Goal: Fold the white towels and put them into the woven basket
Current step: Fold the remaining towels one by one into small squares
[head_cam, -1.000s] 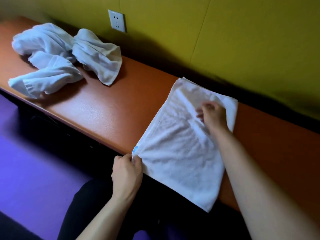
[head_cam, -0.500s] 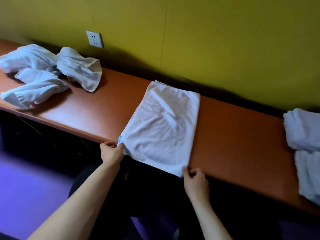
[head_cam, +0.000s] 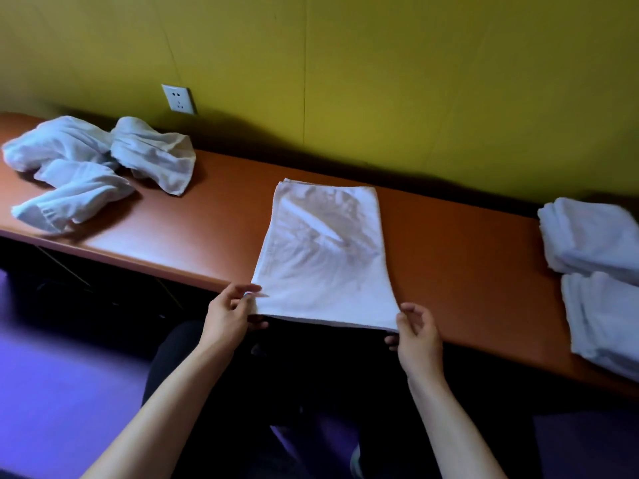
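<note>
A white towel point(head_cam: 325, 257), folded into a long rectangle, lies across the orange table point(head_cam: 449, 257) with its near edge hanging over the front. My left hand point(head_cam: 230, 314) pinches the towel's near left corner, thumb on top. My right hand point(head_cam: 416, 331) grips the near right corner from the side. Crumpled white towels point(head_cam: 90, 167) lie in a heap at the far left. Folded white towels point(head_cam: 594, 271) are stacked at the right edge of the view. No woven basket is in sight.
A yellow wall with a white socket point(head_cam: 178, 98) runs behind the table. Bare tabletop shows on both sides of the middle towel. Below the front edge are my dark-clothed lap and a purple floor point(head_cam: 62, 392).
My right hand left the towel's middle and came to the near right corner. The view swung right, bringing the folded stack into sight. The towel now lies straighter on the table.
</note>
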